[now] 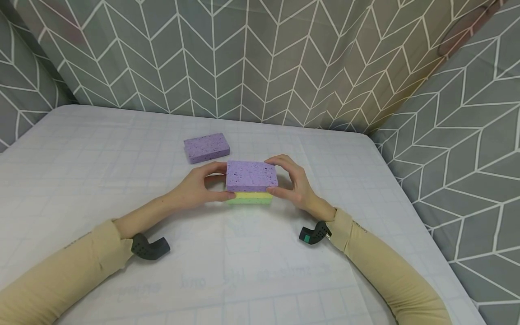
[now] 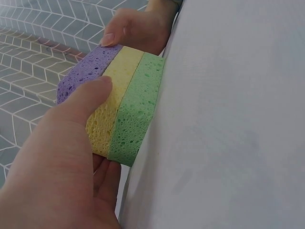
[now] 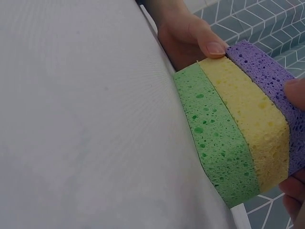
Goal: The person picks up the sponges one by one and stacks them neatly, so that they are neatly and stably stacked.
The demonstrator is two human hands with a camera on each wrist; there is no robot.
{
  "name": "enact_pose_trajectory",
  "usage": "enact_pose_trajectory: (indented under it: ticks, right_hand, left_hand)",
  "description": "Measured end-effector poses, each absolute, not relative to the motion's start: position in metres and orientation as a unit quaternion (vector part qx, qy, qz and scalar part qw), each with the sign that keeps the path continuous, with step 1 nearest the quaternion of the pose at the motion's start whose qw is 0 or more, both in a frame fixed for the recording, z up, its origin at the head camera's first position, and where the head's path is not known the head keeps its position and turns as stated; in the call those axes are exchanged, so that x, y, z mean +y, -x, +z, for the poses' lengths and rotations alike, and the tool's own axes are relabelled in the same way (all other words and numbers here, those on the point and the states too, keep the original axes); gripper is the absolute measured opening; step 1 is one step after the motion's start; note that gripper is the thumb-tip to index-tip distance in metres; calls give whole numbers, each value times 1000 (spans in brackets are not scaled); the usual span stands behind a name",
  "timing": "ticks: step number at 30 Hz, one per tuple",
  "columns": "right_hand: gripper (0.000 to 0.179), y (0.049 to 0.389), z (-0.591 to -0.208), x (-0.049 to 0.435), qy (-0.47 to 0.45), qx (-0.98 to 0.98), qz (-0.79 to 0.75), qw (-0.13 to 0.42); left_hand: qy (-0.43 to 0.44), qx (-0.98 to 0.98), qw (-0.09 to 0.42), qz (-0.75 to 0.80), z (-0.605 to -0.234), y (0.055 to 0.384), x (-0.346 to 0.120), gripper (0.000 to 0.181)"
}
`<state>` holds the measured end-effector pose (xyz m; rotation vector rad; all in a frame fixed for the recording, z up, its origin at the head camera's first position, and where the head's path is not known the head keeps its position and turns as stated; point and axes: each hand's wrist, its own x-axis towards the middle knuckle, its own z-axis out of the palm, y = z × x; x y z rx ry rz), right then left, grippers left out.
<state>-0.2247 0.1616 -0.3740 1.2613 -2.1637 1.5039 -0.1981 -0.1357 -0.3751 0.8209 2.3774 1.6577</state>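
Three sponges are stacked flat on the white-covered table [image 1: 195, 271], in line with each other. At the bottom lies a green sponge [image 3: 214, 138], above it a yellow sponge [image 3: 257, 124], and on top a purple sponge [image 1: 252, 175]. From the left, my left hand [image 1: 195, 187] grips the stack, its thumb pressed on the yellow sponge's near side and its fingers round the far side. On the other end my right hand [image 1: 295, 183] pinches the purple sponge between thumb and fingers. The far side of the stack is hidden in the head view.
A second purple sponge [image 1: 207, 148] lies flat on the table, behind the stack and slightly left. Grey curtains [image 1: 252, 58] with white chevron lines hang along the table's far and right edges. A dark wrist device [image 1: 150, 247] sits at each cuff.
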Motion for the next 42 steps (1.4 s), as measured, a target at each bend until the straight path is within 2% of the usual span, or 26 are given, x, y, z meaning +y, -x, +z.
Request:
enact_pose_trajectory:
  ticks: [12,22,32,42]
  right_hand:
    - [57,225,-374,162,-432,-737,508,110]
    - [60,225,-375,162,-439,-736,502,118]
    - [53,204,-347,153,-440,-743,490,117]
    - [59,223,-374,161,-442,-753,474,114]
  left_hand:
    - [-282,780,55,555,-374,197,-136,74]
    - [-285,768,26,573,-374,197,-135,76]
    - [-289,766,10,575,-371,195,-135,72]
    - [-291,764,6,575,-372,195,-135,69]
